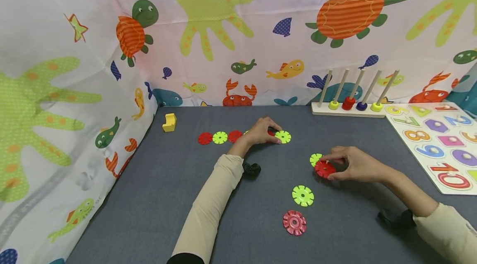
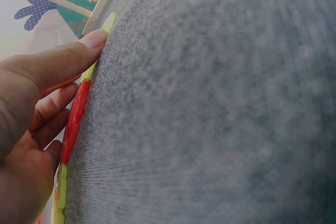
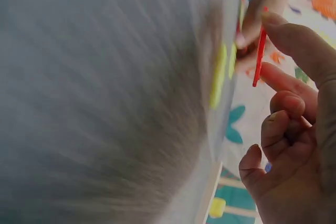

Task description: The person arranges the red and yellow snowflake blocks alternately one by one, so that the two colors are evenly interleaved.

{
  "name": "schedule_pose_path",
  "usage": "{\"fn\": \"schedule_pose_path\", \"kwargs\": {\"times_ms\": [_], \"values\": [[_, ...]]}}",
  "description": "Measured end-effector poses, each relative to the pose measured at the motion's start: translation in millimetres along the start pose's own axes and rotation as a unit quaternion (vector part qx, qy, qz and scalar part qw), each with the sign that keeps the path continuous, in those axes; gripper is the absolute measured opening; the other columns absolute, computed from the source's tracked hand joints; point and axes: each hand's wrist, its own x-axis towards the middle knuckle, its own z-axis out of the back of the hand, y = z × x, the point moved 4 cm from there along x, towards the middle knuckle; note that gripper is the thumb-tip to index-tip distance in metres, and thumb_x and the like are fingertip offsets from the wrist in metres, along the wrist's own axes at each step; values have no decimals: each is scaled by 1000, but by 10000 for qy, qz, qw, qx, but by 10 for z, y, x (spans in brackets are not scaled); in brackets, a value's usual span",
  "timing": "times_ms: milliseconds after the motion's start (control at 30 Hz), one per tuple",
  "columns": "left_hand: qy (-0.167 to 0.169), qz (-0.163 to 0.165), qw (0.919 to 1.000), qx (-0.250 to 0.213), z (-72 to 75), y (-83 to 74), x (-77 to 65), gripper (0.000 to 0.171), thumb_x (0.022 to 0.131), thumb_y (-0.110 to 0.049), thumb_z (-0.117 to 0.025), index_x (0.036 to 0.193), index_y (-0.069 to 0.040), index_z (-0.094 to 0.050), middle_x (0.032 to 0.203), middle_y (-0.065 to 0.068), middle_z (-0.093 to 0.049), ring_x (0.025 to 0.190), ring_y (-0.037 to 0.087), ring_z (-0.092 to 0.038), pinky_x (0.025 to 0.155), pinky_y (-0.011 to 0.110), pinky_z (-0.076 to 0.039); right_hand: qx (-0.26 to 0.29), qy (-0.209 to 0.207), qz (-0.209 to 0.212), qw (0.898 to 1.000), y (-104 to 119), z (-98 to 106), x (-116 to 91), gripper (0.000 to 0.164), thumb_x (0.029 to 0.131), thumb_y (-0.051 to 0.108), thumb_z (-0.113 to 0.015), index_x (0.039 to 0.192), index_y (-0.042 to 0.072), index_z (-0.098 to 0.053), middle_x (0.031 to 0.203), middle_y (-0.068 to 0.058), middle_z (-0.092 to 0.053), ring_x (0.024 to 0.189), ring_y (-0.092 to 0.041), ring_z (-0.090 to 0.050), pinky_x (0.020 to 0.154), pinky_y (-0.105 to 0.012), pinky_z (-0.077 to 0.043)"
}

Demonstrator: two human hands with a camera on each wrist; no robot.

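Note:
A row of red and yellow-green notched plastic discs (image 1: 220, 138) lies on the grey table, partly covered by my left hand (image 1: 257, 132). That hand holds the yellow-green disc (image 1: 284, 137) at the row's right end, its thumb on the disc's edge; a red disc (image 2: 76, 116) adjoins it in the left wrist view. My right hand (image 1: 359, 165) pinches a red notched disc (image 1: 324, 169) by its edge between thumb and index finger, raised off the table in the right wrist view. Behind it, a yellow-green disc (image 1: 315, 159) lies partly hidden.
Nearer me lie a loose yellow-green disc (image 1: 303, 195) and a dark red disc (image 1: 294, 222). A peg stand (image 1: 348, 110) with coloured beads and a number puzzle board (image 1: 421, 148) stand at the right. A yellow block (image 1: 169, 122) sits back left, near the patterned curtain (image 1: 223, 73).

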Motion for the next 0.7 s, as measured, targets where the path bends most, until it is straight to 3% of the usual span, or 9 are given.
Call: {"fn": "schedule_pose_path", "kwargs": {"times_ms": [267, 500, 700], "values": [[23, -3, 10000, 10, -7, 11, -6, 40, 76, -24, -75, 114, -13, -66, 118, 5, -52, 113, 19, -43, 97, 32, -35, 100, -356, -654, 9972, -346, 174, 466, 40, 76, 24, -76, 110, 5, -67, 72, -1, -40, 60, -4, -32, 50, -22, -27], [-2, 14, 10000, 73, -24, 22, 15, 40, 76, -25, -75, 114, -14, -67, 118, 4, -53, 114, 19, -42, 98, 32, -34, 15, -225, -1201, 9925, -556, 106, 769, 44, 77, 27, -74, 114, 4, -65, 70, -2, -39, 59, -9, -33, 53, -24, -25], [-25, 54, 10000, 50, -17, 43, 18, 40, 76, -24, -76, 113, -14, -67, 117, 5, -53, 114, 18, -41, 99, 32, -33, 272, -198, -1301, 9909, -635, 12, 902, 44, 77, 25, -74, 115, 4, -65, 74, -3, -44, 68, -14, -38, 58, -25, -28]]}}
